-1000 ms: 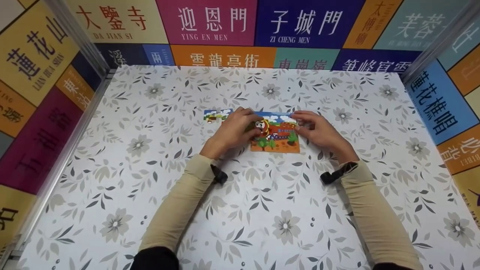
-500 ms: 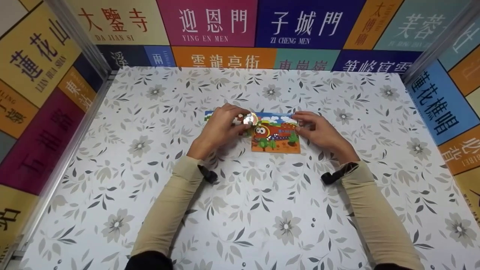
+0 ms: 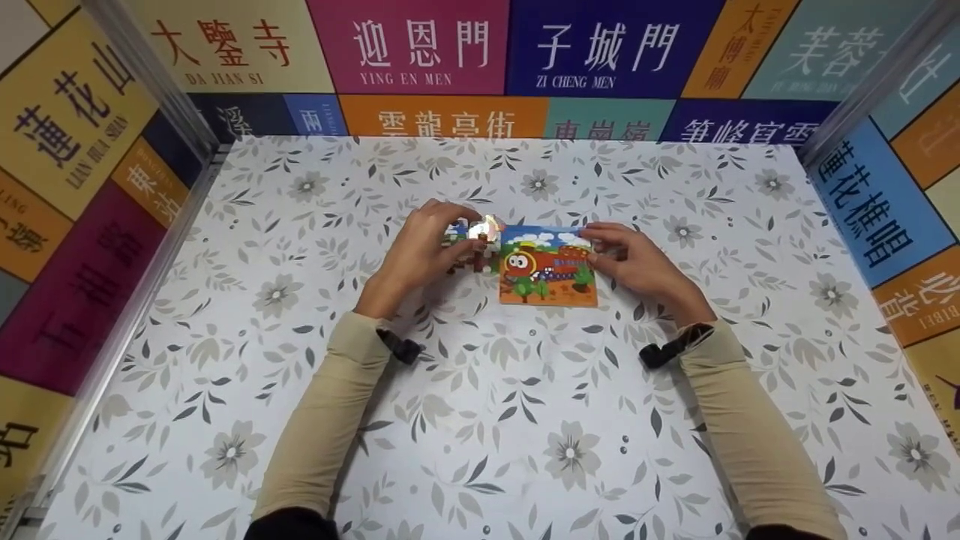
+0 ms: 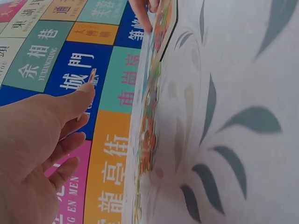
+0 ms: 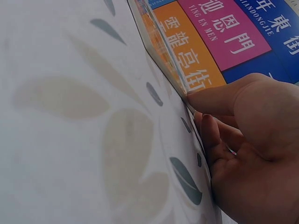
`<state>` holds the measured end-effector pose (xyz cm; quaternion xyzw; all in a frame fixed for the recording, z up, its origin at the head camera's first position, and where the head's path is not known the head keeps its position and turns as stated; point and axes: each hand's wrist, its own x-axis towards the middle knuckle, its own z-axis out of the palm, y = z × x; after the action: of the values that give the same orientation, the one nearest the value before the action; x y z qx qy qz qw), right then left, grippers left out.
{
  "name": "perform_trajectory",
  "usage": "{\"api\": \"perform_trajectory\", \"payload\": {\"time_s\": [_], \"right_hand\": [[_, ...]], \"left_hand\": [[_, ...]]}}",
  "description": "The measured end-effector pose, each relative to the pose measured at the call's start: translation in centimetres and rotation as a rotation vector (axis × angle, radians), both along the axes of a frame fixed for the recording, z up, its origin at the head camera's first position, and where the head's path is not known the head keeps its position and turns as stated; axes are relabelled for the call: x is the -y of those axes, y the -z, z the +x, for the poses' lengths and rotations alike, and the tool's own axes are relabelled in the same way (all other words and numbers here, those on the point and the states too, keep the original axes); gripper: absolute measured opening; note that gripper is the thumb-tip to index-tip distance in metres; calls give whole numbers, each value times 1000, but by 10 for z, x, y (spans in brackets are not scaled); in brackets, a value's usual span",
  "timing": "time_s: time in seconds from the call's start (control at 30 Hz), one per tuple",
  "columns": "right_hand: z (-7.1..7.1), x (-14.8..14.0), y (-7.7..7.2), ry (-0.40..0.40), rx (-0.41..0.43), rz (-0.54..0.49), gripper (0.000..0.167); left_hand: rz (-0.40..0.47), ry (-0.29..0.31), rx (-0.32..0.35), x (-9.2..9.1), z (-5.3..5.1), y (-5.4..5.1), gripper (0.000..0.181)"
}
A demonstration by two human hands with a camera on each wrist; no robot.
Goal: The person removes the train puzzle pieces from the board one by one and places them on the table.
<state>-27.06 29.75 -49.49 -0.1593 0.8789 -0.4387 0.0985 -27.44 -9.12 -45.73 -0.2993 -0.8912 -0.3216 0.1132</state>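
A square train-picture puzzle [image 3: 549, 274] lies flat on the table in the head view. My right hand [image 3: 637, 259] grips it at its right edge, the thumb on the side and the fingers near the far corner; the right wrist view has the thumb [image 5: 212, 100] against that edge. My left hand [image 3: 416, 251] pinches a thin jigsaw piece [image 3: 486, 227], bright with glare, just above the table left of the puzzle. In the left wrist view this piece [image 4: 93, 74] shows almost edge-on at the thumb tip. Under the left hand lie loose jigsaw pieces [image 3: 478, 260], partly hidden by it.
The table [image 3: 480, 420] has a white cover with a grey flower and leaf print. Colourful panels [image 3: 420, 45] with large lettering stand behind it and along both sides. A metal post [image 3: 169, 82] rises at the back left corner.
My left hand moves left, off the train-picture puzzle and over the loose pieces, and a shiny piece now shows in its fingers. The right hand stays at the puzzle's right edge.
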Motion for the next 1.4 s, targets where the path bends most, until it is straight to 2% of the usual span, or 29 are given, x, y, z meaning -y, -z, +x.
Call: {"api": "perform_trajectory", "payload": {"time_s": [0.27,0.53,0.8,1.1,1.23,1.4], "right_hand": [[2,-1,0,-11,12,-6,48],[2,0,2,-13,4,11,48],[1,0,3,0,1,0,48],[1,3,-1,3,3,-10,47],[0,4,-2,0,-7,-11,47],[-1,3,-1,5,1,-6,48]], "left_hand": [[-13,-44,74,16,3,5,41],[12,-44,83,43,9,10,40],[10,-77,169,67,14,15,37],[-55,-81,322,80,11,20,35],[-61,-103,334,84,9,19,32],[-72,-102,330,86,9,19,30]]}}
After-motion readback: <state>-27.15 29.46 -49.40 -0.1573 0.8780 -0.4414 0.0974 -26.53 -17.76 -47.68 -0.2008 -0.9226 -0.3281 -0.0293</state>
